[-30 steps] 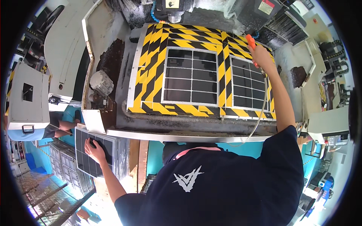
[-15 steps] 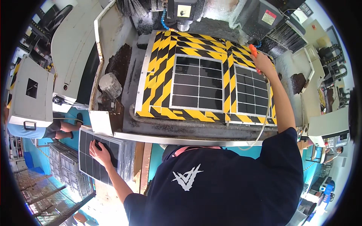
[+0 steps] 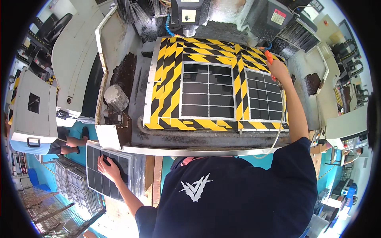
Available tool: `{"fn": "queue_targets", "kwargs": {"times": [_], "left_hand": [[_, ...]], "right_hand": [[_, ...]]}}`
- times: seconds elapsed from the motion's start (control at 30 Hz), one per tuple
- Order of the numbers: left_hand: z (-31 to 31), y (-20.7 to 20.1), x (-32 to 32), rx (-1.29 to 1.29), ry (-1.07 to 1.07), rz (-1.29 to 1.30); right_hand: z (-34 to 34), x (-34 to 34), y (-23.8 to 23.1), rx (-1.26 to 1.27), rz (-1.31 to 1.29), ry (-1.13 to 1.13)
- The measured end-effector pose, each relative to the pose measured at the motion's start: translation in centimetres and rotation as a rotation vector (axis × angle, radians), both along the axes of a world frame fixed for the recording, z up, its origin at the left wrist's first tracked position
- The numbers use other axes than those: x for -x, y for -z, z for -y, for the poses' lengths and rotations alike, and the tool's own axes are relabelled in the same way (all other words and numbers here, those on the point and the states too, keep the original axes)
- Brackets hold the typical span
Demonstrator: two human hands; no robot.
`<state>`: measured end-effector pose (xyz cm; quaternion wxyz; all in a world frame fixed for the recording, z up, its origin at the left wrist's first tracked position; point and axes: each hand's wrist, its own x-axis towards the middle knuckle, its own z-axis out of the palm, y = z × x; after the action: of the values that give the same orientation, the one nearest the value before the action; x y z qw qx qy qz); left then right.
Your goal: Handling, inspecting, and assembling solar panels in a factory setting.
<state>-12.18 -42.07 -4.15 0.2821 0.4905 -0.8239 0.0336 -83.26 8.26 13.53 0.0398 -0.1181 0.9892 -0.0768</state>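
Air gun, orange-tipped, sits clamped in the right hand at the far right corner of the striped plate, its long axis pointing away from the person and its hose trailing back. Two dark grid panels lie on that plate. Left of the plate's near edge, the left hand rests flat, fingers spread, on a panel stack. Beyond the plate hang a yellow square label and a red-and-white one.

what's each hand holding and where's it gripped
The right hand is closed around an orange-tipped air gun at its handle, hose trailing below. The left hand lies flat on the top grid panel of a stack, not gripping.
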Motion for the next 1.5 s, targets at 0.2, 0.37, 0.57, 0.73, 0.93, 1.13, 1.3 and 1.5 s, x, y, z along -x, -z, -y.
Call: {"fn": "queue_targets", "kwargs": {"times": [0.2, 0.37, 0.57, 0.73, 0.93, 1.13, 1.3, 1.5], "left_hand": [[-0.1, 0.0, 0.0, -0.008, -0.004, -0.001], [0.0, 0.1, 0.0, -0.002, 0.001, -0.005], [-0.1, 0.0, 0.1, -0.003, 0.000, -0.001], [-0.1, 0.0, 0.1, -0.003, 0.004, -0.007], [-0.1, 0.0, 0.1, -0.001, -0.002, -0.001], [-0.1, 0.1, 0.1, -0.019, -0.026, 0.007], [-0.1, 0.2, 0.1, -0.016, -0.015, 0.005], [-0.1, 0.1, 0.1, -0.004, -0.029, 0.018]], "right_hand": [[-1.5, 0.4, 2.1, 0.001, -0.118, -0.022], [-2.2, 0.5, 2.2, 0.107, -0.031, 0.051], [-2.5, 0.4, 1.0, 0.115, -0.016, 0.128], [-3.9, 1.3, 0.2, 0.040, -0.124, 0.099], [-5.1, 3.2, -0.5, -0.037, -0.238, 0.077], [-5.2, 5.4, -1.7, 0.048, -0.104, 0.136], [-4.6, 3.8, -1.1, 0.101, -0.047, 0.110], [2.2, -5.5, 2.0, 0.272, 0.333, -0.144]]}}
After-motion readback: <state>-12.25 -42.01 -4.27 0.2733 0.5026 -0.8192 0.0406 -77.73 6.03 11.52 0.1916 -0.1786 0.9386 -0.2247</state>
